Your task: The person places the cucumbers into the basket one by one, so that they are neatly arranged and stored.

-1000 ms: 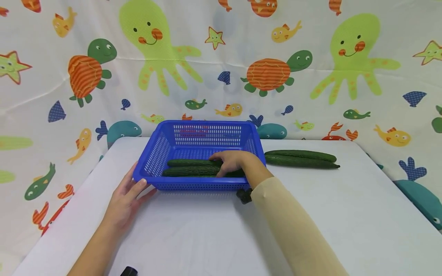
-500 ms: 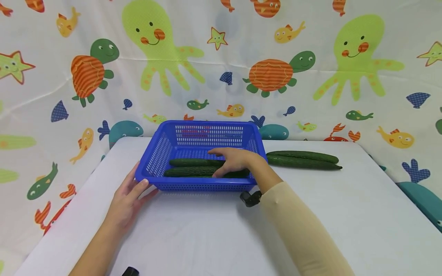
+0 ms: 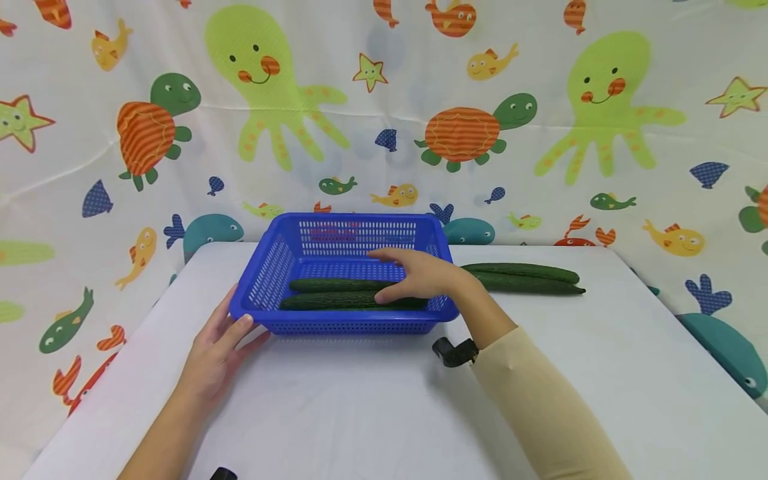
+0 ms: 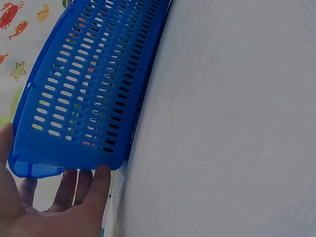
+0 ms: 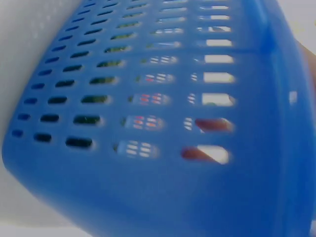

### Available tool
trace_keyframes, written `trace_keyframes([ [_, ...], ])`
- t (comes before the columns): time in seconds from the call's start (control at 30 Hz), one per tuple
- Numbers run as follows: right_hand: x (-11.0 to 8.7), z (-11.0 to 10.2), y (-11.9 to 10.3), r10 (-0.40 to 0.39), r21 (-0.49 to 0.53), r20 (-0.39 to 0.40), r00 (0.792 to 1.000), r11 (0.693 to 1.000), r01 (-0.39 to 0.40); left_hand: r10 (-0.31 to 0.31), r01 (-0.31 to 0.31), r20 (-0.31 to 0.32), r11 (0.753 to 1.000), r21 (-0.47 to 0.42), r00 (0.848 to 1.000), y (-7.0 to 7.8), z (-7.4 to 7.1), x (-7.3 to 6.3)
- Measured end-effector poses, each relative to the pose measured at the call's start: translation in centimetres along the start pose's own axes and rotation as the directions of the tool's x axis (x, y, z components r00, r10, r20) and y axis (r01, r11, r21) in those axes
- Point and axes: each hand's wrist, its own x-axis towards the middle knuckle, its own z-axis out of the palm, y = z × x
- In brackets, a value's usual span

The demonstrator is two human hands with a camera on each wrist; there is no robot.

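Note:
A blue plastic basket point(image 3: 354, 327) stands on the table with dark green cucumbers point(image 3: 330, 301) lying lengthwise along its front side. My left hand point(image 3: 211, 357) holds the basket at its left front corner; in the left wrist view its fingertips point(image 4: 101, 180) meet the basket's end. My right hand point(image 3: 423, 275) hovers over the right part of the basket, fingers apart and holding nothing. Its thumb is just above the cucumbers, hiding part of them. In the right wrist view the slotted basket wall point(image 5: 163, 192) hides most of that hand.
Right of the basket, two more cucumbers point(image 3: 531, 284) lie side by side on the white table point(image 3: 336, 413). A cloth printed with sea animals point(image 3: 372, 100) hangs behind the table. A black wrist camera point(image 3: 455, 352) sits below the right wrist.
My right hand has come off the cucumbers in the basket, rising and drawing slightly right as its fingers spread. The left hand has stayed at the basket corner.

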Motion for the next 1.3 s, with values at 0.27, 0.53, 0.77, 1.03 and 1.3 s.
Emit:
trace_keyframes([
  [0.27,-2.2,-1.1,0.1,-0.038,0.020,-0.051,0.998,0.999,0.039,-0.006,0.006,0.002,1.000,0.001,1.000,0.0,0.0,0.0],
  [0.53,-4.6,-1.8,0.8,-0.031,0.020,-0.127,0.991,0.999,0.034,-0.011,0.011,0.006,1.000,-0.007,1.000,0.1,0.1,0.0],
  [0.77,-6.7,-1.6,2.2,-0.057,0.053,-0.224,0.973,0.996,0.071,-0.016,0.016,0.000,1.000,-0.012,1.000,0.0,0.0,0.0],
  [1.03,-8.2,-2.0,3.9,-0.055,0.047,-0.279,0.959,0.996,0.071,-0.032,0.032,-0.005,0.999,-0.033,0.999,0.0,0.0,0.2],
  [1.3,-9.4,-2.3,5.4,0.010,0.047,-0.311,0.950,0.999,0.005,-0.033,0.033,-0.006,0.999,-0.012,0.999,0.1,0.0,0.1],
])
